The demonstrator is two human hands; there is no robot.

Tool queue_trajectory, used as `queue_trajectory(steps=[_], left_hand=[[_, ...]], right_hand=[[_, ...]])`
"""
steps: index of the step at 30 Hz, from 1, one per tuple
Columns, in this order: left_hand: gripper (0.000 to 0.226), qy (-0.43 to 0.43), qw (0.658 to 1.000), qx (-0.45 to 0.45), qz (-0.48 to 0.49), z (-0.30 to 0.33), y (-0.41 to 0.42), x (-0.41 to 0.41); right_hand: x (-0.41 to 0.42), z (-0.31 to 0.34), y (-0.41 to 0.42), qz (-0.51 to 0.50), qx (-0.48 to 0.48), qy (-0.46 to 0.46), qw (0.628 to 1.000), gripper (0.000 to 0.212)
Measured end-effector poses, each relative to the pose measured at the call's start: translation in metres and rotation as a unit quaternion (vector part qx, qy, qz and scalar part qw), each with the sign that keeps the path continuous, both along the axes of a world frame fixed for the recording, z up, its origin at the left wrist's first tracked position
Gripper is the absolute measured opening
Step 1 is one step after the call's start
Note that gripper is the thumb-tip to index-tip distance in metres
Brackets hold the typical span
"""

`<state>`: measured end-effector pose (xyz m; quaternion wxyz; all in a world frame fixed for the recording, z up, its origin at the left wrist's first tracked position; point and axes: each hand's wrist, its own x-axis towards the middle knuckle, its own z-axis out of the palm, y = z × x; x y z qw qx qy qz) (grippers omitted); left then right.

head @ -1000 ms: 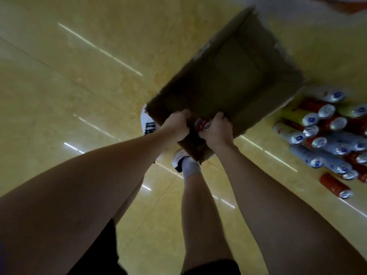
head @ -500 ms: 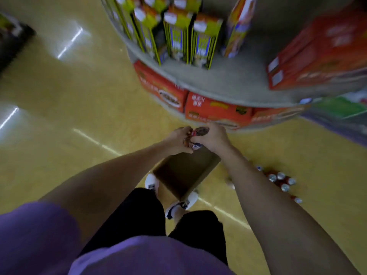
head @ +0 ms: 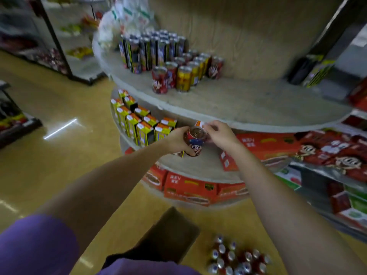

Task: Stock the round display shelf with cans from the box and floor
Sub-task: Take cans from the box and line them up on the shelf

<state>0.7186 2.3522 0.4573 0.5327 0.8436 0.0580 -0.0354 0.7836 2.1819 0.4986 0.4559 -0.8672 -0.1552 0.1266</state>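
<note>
Left hand point(head: 177, 140) fingers curl around cartoon-faced can point(head: 194, 142) (lettering unreadable); right hand point(head: 220, 133) fingers seemingly pinch its rim.

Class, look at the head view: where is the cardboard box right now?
The cardboard box sits on the floor at bottom centre, below both arms, with the cluster of loose cans just to its right and the round shelf above it.
</note>
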Motion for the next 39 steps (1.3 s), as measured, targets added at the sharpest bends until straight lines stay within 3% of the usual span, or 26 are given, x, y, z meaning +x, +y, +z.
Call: queue_trajectory(steps=[3, 8, 13, 17, 21, 24, 26, 30, 34, 36, 39], left_hand=[[0.084, -0.017, 0.999, -0.05, 0.0, 0.033, 0.001, 0.011], [0.083, -0.029, 0.996, -0.089, -0.001, 0.079, -0.002, 0.026], [0.106, -0.008, 0.994, -0.104, -0.016, 0.106, 0.009, 0.054], [0.094, -0.024, 0.995, -0.083, -0.046, 0.117, 0.023, 0.092], [0.066, -0.01, 0.994, -0.078, -0.075, 0.128, 0.041, 0.138], [0.034, -0.048, 0.989, 0.003, -0.14, 0.135, 0.054, 0.181], [0.025, -0.091, 0.979, 0.08, -0.163, 0.137, 0.063, 0.211], [0.039, -0.129, 0.939, 0.257, -0.188, 0.141, 0.082, 0.267], [0.059, -0.112, 0.868, 0.413, -0.252, 0.15, 0.094, 0.31], [0.059, -0.129, 0.846, 0.451, -0.253, 0.153, 0.096, 0.33], [0.052, -0.14, 0.857, 0.419, -0.266, 0.15, 0.1, 0.357]], right_hand=[[0.008, 0.011, -0.016, -0.022, 0.032, -0.02, 0.999, 0.007], [-0.002, 0.024, -0.02, 0.033, 0.005, -0.001, 0.999, 0.045], [0.013, 0.038, -0.006, 0.002, 0.027, -0.089, 0.996, 0.052], [0.038, 0.041, 0.01, 0.001, 0.063, -0.087, 0.994, 0.054], [0.08, 0.041, 0.031, -0.026, 0.077, -0.075, 0.994, 0.048], [0.115, 0.038, 0.046, -0.057, 0.058, -0.077, 0.994, 0.047], [0.136, 0.034, 0.058, -0.076, 0.04, -0.08, 0.993, 0.045], [0.176, 0.028, 0.085, -0.107, -0.031, -0.085, 0.99, 0.052], [0.213, 0.018, 0.105, -0.111, -0.146, -0.079, 0.98, 0.063], [0.228, 0.016, 0.111, -0.129, -0.185, -0.096, 0.97, 0.061], [0.247, 0.017, 0.118, -0.141, -0.218, -0.115, 0.959, 0.06]])
